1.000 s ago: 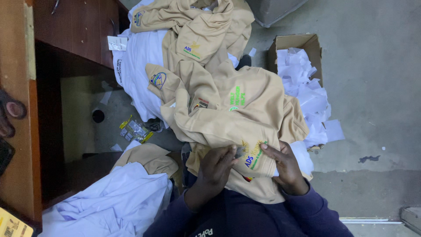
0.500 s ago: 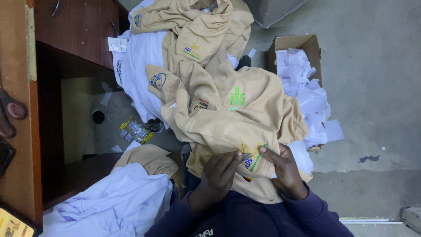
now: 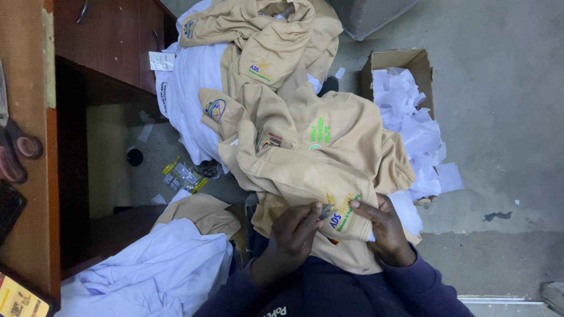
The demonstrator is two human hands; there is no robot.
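A tan shirt [image 3: 305,170] with small embroidered emblems lies over my lap, on top of a heap of similar tan garments [image 3: 264,53]. My left hand [image 3: 291,238] pinches the fabric beside a blue and green embroidered emblem [image 3: 341,214] and seems to hold a small tool against it; the tool is too small to identify. My right hand [image 3: 382,226] grips the same shirt from the right, thumb on the emblem's edge. Both arms wear dark blue sleeves.
A cardboard box [image 3: 399,61] of white paper scraps stands at the right, with scraps spilling beside it. White garments [image 3: 188,100] lie under the tan pile, pale blue cloth [image 3: 153,270] at lower left. A wooden desk [image 3: 35,176] edges the left; concrete floor [image 3: 505,147] lies right.
My hands have shifted slightly on the shirt, with the left fingers working closer to the emblem. The pile and the box have not moved.
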